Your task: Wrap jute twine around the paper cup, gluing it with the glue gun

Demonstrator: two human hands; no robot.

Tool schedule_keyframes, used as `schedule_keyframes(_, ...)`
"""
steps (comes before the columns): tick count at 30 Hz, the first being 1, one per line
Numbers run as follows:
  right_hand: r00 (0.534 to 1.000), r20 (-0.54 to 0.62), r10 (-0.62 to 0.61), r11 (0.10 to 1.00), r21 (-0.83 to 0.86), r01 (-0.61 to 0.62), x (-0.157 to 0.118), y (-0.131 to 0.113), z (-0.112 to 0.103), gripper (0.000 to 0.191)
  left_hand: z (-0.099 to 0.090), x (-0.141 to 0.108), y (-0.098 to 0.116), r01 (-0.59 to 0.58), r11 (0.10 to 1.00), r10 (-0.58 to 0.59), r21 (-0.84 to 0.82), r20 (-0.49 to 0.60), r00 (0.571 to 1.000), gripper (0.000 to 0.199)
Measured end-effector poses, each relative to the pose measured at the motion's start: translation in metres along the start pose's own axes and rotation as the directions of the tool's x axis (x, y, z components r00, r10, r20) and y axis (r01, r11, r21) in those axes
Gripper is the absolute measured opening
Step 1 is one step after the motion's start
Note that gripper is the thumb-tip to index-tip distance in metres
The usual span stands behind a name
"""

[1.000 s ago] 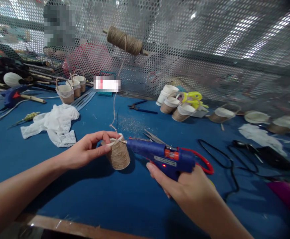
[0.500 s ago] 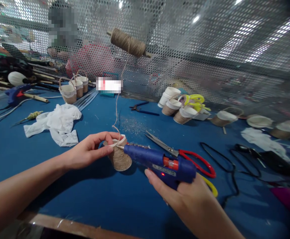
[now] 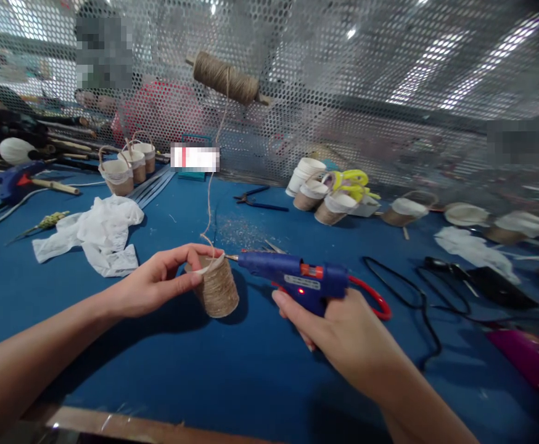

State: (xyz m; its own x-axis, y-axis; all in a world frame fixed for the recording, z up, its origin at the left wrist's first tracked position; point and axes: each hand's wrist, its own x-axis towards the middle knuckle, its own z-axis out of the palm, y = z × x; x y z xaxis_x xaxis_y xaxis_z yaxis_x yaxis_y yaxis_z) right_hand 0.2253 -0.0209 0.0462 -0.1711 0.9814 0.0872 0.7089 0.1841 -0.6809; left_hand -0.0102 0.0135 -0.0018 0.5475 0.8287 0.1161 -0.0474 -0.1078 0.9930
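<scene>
A small cup wrapped in brown twine (image 3: pixel 220 290) tilts on the blue table, and my left hand (image 3: pixel 172 277) is closed on its white rim. My right hand (image 3: pixel 338 336) grips a blue glue gun (image 3: pixel 292 274) with a red light lit on its side. The gun's metal nozzle points left, close by the cup's rim; whether it touches, I cannot tell. From a spool of twine (image 3: pixel 226 77) on the mesh, a strand (image 3: pixel 209 197) runs down to the cup's rim beside my left fingers. Behind the gun lie red-handled scissors (image 3: pixel 375 299), partly hidden.
Pliers (image 3: pixel 260 202) lie further back. Twine-wrapped cups (image 3: pixel 337 208) stand at back right, others with handles (image 3: pixel 118 177) at back left. White cloth (image 3: pixel 98 231) lies left, near a second glue gun (image 3: pixel 17 182). A black cord (image 3: pixel 403 287) loops at right. Behind the mesh is a person.
The glue gun's nozzle has moved right along the cup's rim, and the gun has lifted slightly. My left hand keeps its hold on the cup. The whole view has shifted a little.
</scene>
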Motion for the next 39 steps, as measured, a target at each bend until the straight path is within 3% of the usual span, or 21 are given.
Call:
schedule_keyframes(5, 0.982, 0.062, 0.179, 0.983, -0.061, -0.176, 0.003, 0.003, 0.003, 0.038, 0.002, 0.000, 0.002, 0.015, 1.000, -0.015, 0.013, -0.009, 1.000, 0.015)
schedule_keyframes(9, 0.978, 0.081, 0.192, 0.981, -0.028, -0.190, 0.006, 0.004, 0.003, 0.037, 0.002, 0.001, 0.003, 0.010, 1.000, -0.010, 0.018, -0.005, 1.000, 0.015)
schedule_keyframes(13, 0.976, 0.135, 0.169, 0.972, 0.138, -0.188, 0.012, 0.011, 0.002, 0.026, 0.001, 0.001, -0.002, -0.021, 0.999, 0.021, 0.040, -0.001, 1.000, 0.014)
schedule_keyframes(17, 0.972, 0.029, 0.232, 0.945, 0.230, -0.232, 0.030, 0.026, 0.000, 0.025, 0.000, 0.001, -0.004, -0.054, 0.995, 0.054, 0.083, -0.003, 0.999, 0.014)
schedule_keyframes(21, 0.934, -0.143, 0.329, 0.944, 0.083, -0.320, 0.061, 0.044, -0.006, 0.027, 0.001, 0.000, 0.000, -0.069, 0.986, 0.071, 0.154, -0.007, 0.997, 0.016)
schedule_keyframes(25, 0.892, -0.120, 0.435, 0.895, -0.057, -0.443, 0.094, 0.060, -0.005, 0.027, 0.002, 0.000, 0.003, -0.104, 0.978, 0.103, 0.180, 0.017, 0.995, 0.017)
schedule_keyframes(29, 0.869, -0.148, 0.472, 0.863, -0.121, -0.490, 0.117, 0.070, 0.001, 0.030, 0.002, 0.001, 0.001, -0.133, 0.971, 0.131, 0.197, 0.019, 0.991, 0.018)
schedule_keyframes(32, 0.872, -0.189, 0.451, 0.869, -0.129, -0.477, 0.121, 0.065, 0.005, 0.029, 0.001, 0.001, 0.000, -0.165, 0.962, 0.163, 0.217, 0.028, 0.986, 0.017)
schedule_keyframes(34, 0.899, -0.175, 0.401, 0.901, -0.105, -0.422, 0.114, 0.053, 0.008, 0.028, 0.002, 0.001, 0.001, -0.178, 0.957, 0.175, 0.229, 0.035, 0.984, 0.016)
schedule_keyframes(36, 0.944, -0.085, 0.319, 0.945, -0.048, -0.324, 0.101, 0.034, 0.013, 0.026, 0.003, 0.000, 0.003, -0.177, 0.954, 0.172, 0.240, 0.044, 0.984, 0.016)
schedule_keyframes(39, 0.979, 0.158, 0.131, 0.980, 0.132, -0.152, 0.080, 0.002, 0.025, 0.052, 0.006, 0.000, 0.007, -0.158, 0.957, 0.145, 0.243, 0.069, 0.987, 0.018)
